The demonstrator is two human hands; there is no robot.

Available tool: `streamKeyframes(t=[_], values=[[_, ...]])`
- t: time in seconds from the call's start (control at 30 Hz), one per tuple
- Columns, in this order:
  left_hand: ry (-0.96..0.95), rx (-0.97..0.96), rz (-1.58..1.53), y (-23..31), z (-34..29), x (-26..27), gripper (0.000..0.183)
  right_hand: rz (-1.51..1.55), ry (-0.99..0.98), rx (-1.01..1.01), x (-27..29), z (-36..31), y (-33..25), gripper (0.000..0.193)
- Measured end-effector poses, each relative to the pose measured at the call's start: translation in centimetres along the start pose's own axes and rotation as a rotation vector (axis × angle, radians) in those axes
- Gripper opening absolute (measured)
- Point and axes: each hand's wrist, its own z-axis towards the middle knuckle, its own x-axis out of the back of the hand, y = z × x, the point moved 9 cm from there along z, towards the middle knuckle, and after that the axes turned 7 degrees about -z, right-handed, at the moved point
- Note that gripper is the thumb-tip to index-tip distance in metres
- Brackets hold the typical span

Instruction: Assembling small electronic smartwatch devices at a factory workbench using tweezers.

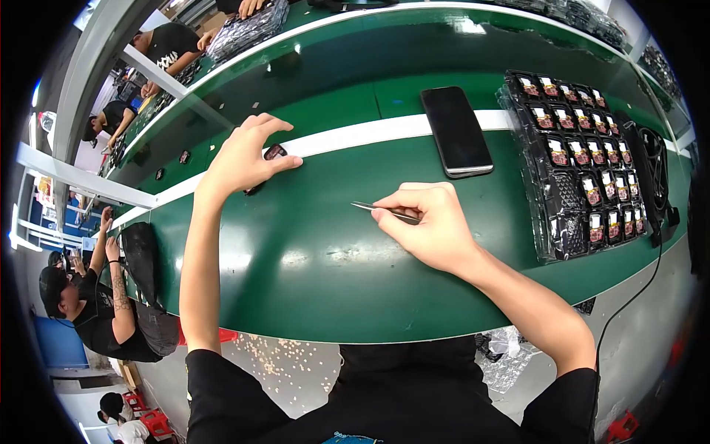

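Pinching slim metal tweezers (386, 212) between thumb and fingers, the right hand (436, 222) aims their tip leftward above the green surface (318, 296). The left hand (240, 157) is spread wide, thumb and fingers parted about a small dark piece (275, 152) with a reddish label; whether it touches the piece, I cannot tell. That piece lies near the white strip (362, 135). Towards the right, black trays (560, 194) carry rows of small labelled items (558, 154), white above and reddish below, the print too small to make out. Between stands a phone (455, 129), lying flat, screen dark.
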Motion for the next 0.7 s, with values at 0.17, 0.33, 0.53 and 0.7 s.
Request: streamKeyframes(t=[0.17, 0.33, 0.53, 0.7], values=[[-0.069, 0.149, -0.153, -3.0, -2.1, -1.7, 0.049, -0.061, -0.049, -0.051, -0.3, 0.3, -0.2, 0.014], [-0.01, -0.119, -0.423, 1.8, -2.7, -3.2, 0.048, -0.034, 0.019, -0.074, 0.5, 0.5, -0.2, 0.012], [0.122, -0.162, -0.36, 6.3, -5.9, -3.2, 0.077, -0.029, 0.05, -0.019, 0.7, 0.2, -0.4, 0.011], [0.124, -0.081, -0.367, 5.8, -5.9, -4.2, 0.075, -0.009, 0.054, -0.102, 0.5, 0.1, 0.2, 0.011]])
